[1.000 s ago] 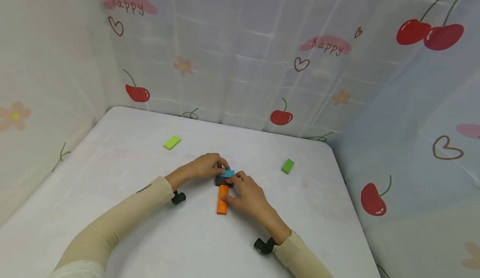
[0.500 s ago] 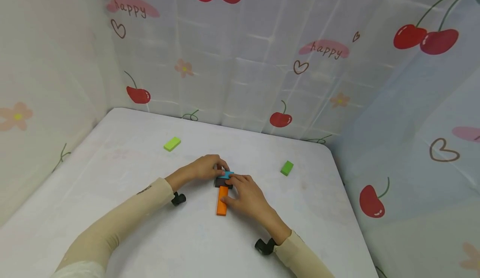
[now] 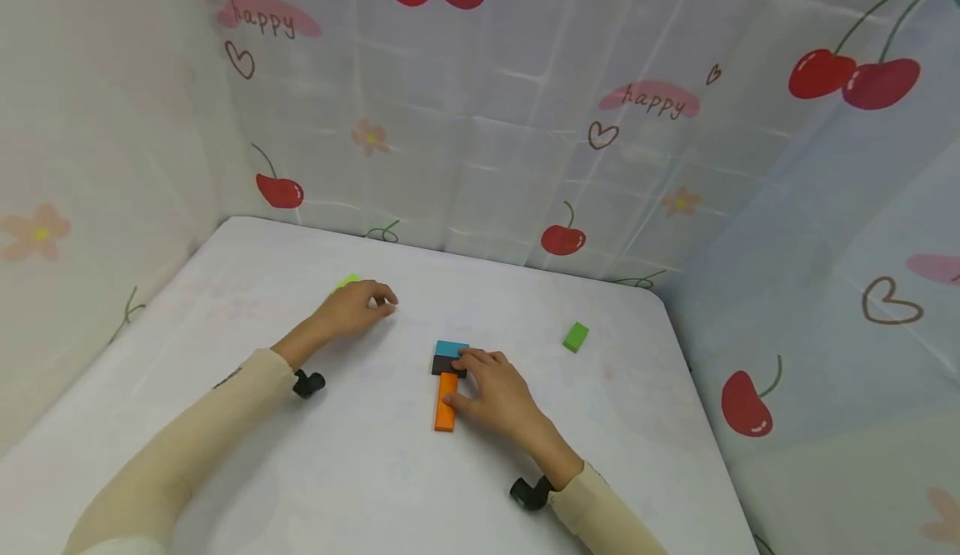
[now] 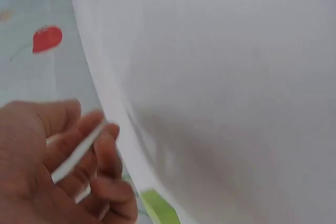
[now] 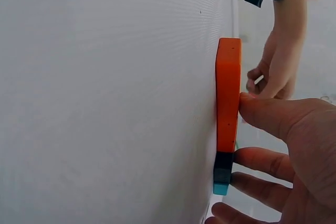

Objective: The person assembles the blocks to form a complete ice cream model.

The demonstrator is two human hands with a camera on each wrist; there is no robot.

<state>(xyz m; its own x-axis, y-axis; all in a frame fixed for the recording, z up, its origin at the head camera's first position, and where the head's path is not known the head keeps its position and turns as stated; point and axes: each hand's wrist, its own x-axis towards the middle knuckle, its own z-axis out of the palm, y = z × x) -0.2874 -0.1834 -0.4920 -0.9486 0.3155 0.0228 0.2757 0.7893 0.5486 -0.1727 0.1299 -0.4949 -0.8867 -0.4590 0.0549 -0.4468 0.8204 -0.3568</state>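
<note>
On the white table, an orange block (image 3: 442, 418) lies lengthwise, with a black block (image 3: 441, 365) across its far end and a blue block (image 3: 452, 349) beyond that. My right hand (image 3: 501, 395) lies over them: the thumb touches the orange block, and fingertips rest on the black block. In the right wrist view the three blocks form one row. My left hand (image 3: 351, 310) is off to the left above the table, fingers loosely bent, holding nothing. It partly covers a lime-green block (image 3: 349, 280), which also shows beside the fingers in the left wrist view.
A green block (image 3: 576, 337) lies to the right of the row, toward the back. Curtains (image 3: 465, 138) printed with cherries and hearts hang behind the table and along its sides. Each wrist wears a small black camera mount (image 3: 529, 493).
My left hand has let go of the blue block and moved left and away, over toward the lime-green block. My right hand and the row of blocks stay in place.
</note>
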